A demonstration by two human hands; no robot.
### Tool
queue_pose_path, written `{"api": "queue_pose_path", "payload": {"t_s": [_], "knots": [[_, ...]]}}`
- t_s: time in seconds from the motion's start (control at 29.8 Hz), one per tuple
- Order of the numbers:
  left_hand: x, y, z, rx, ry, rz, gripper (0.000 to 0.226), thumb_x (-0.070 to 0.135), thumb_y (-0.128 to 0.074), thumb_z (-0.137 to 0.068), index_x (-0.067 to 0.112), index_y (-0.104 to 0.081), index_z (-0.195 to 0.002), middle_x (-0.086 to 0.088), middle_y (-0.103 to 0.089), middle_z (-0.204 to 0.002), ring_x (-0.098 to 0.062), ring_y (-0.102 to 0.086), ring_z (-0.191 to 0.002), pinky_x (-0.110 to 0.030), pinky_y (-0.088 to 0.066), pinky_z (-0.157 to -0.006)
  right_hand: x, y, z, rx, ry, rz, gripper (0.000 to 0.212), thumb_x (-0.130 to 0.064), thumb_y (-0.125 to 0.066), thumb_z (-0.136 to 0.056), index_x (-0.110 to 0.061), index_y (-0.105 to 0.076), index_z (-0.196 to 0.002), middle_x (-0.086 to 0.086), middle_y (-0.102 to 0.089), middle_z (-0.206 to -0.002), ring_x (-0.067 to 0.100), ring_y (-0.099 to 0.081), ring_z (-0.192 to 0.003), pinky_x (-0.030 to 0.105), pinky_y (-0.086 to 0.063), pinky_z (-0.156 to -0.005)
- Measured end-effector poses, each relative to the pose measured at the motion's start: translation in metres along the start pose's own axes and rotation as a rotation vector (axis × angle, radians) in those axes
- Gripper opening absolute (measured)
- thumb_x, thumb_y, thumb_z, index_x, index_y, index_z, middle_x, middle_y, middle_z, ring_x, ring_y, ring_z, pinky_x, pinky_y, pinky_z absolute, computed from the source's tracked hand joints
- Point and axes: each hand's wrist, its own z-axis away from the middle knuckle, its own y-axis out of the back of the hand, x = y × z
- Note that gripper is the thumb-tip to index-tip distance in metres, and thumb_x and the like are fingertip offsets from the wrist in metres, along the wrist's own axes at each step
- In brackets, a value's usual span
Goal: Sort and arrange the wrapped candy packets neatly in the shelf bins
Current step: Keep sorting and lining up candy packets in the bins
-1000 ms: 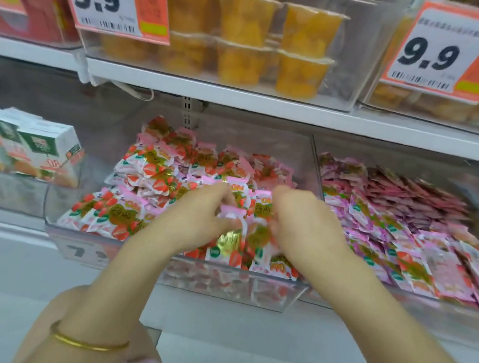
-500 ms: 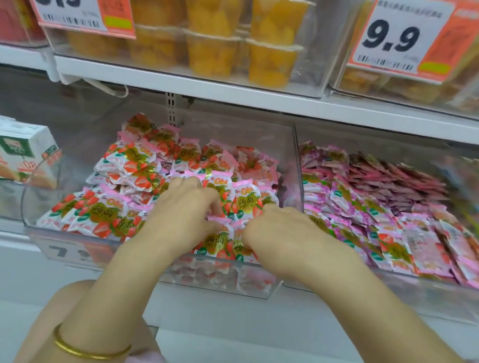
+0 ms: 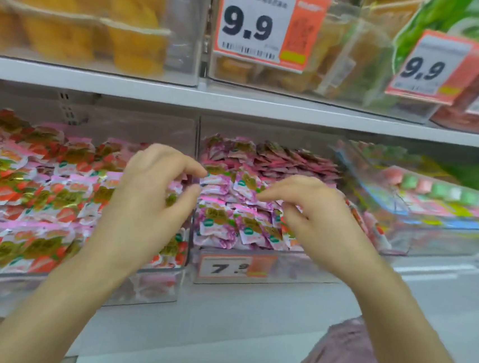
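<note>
Hovering at the clear divider (image 3: 198,130), the left hand (image 3: 149,199) kept thumb and forefinger loosely curved and parted, nothing between them. Left of the divider lay the red-and-gold candy packets (image 3: 26,190), heaped in overlapping rows in the left bin (image 3: 151,290). Right of it lay the purple-and-pink candy packets (image 3: 228,224) in the right bin (image 3: 297,271), fronted by a 7.9 price tag (image 3: 233,268); the right hand (image 3: 313,217) hung low over these, forefinger stretched toward the divider, other fingers curled under, and whether it gripped a packet could not be told.
</note>
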Motion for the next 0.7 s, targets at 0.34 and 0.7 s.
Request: {"api": "queue_pose_path", "payload": {"t_s": [0.34, 0.7], "knots": [[0.033, -0.068, -0.031, -0.286, -0.104, -0.097, 0.016, 0.015, -0.059, -0.086, 0.022, -0.064, -0.099, 0.010, -0.051, -0.103, -0.014, -0.043, -0.105, -0.022, -0.029, -0.087, 0.093, -0.005, -0.022, -0.347, -0.292, 0.187, 0.024, -0.022, -0.064, -0.087, -0.017, -0.066, -0.110, 0.002, -0.067, -0.108, 0.017, -0.059, -0.097, 0.025, -0.043, -0.079], [0.026, -0.079, -0.034, -0.318, -0.045, 0.001, 0.015, 0.023, -0.057, -0.084, 0.028, -0.063, -0.097, 0.013, -0.051, -0.105, -0.010, -0.046, -0.110, -0.022, -0.031, -0.091, 0.095, -0.010, -0.023, -0.493, -0.328, 0.154, 0.061, -0.046, -0.075, -0.073, -0.017, -0.052, -0.122, 0.001, -0.041, -0.106, 0.020, -0.046, -0.101, 0.033, -0.044, -0.088]]}}
